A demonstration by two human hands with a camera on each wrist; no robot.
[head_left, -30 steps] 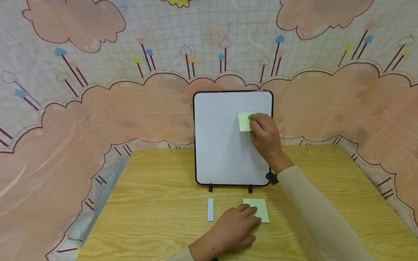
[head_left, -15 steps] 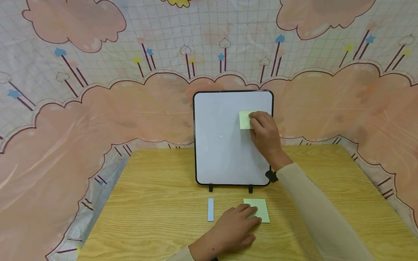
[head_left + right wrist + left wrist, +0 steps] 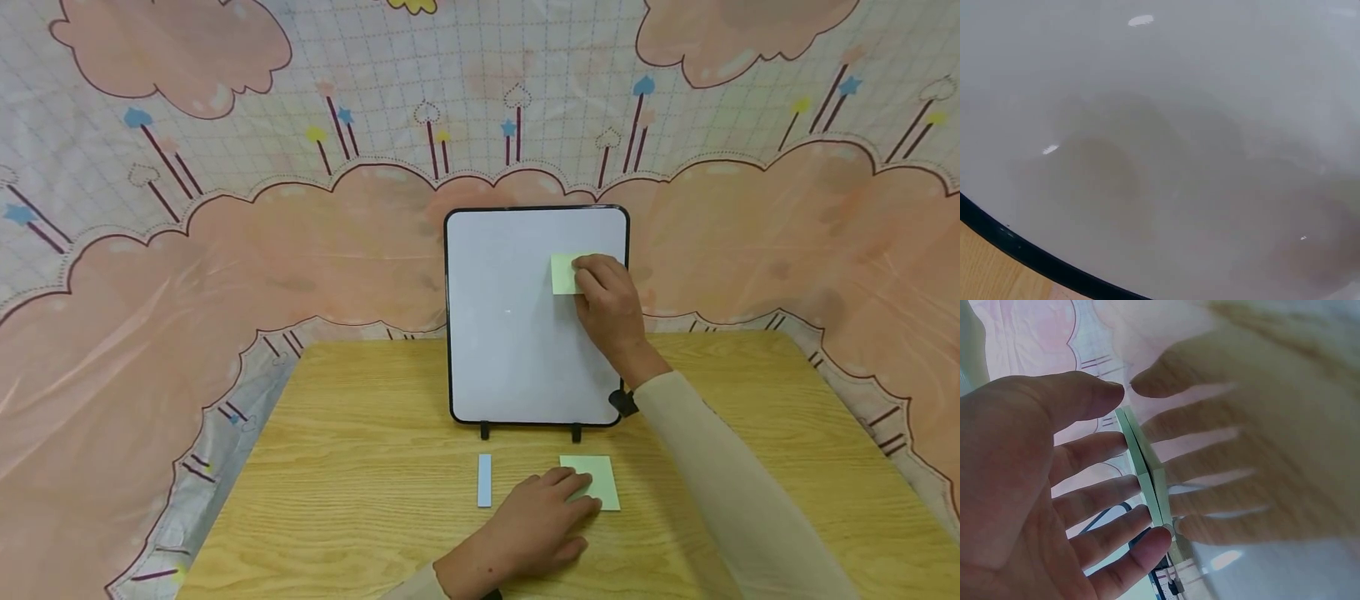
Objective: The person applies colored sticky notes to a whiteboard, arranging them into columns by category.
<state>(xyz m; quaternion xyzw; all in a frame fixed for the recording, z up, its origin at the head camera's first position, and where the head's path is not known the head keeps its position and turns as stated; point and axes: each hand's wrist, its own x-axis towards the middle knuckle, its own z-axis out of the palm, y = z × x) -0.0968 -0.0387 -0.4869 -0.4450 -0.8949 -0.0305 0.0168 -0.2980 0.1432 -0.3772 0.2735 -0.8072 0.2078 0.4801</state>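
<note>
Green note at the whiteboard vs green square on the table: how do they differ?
Pose: the green note is upright at the whiteboard; the green square lies flat on the table.
Contact: the right hand holds the note; the left hand rests on the square.
Shared: both are pale green and partly covered.

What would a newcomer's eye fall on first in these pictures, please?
Probably the black-framed rectangular whiteboard, near the head view's centre. At its upper right, the right hand holds a square pale-green paper note. Nearer, the left hand rests on a pale-green paper pad, right of a light-blue strip.
</note>
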